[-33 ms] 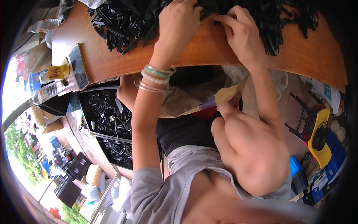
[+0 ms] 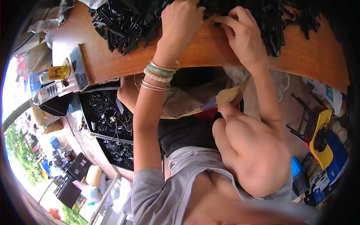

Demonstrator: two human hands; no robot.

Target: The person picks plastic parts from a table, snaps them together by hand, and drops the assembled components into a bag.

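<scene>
Black plastic parts (image 2: 125, 24) lie heaped along the far side of a brown wooden table (image 2: 150, 56), slim and clip-like in shape. Among them, at the top edge of the view, my left hand (image 2: 182, 24) is curled closed; its fingertips are partly cut off, and whatever they hold is hidden. A little to the right, my right hand (image 2: 243, 35) is closed with thumb and forefinger brought together over the bare wood beside the heap. Something small and dark shows at those fingertips, too small to name. Bracelets (image 2: 157, 74) circle my left wrist.
Below the table edge a clear plastic bag (image 2: 183, 105) lies over my lap. Black trays of small parts (image 2: 107, 112) stand at the left. A dark notebook (image 2: 80, 65) and a yellow-labelled jar (image 2: 59, 72) are on the table's left. A yellow stool (image 2: 321, 138) is at the right.
My left hand has shifted very slightly to the right, and its bracelets sit a little differently. My right hand stays almost where it was.
</scene>
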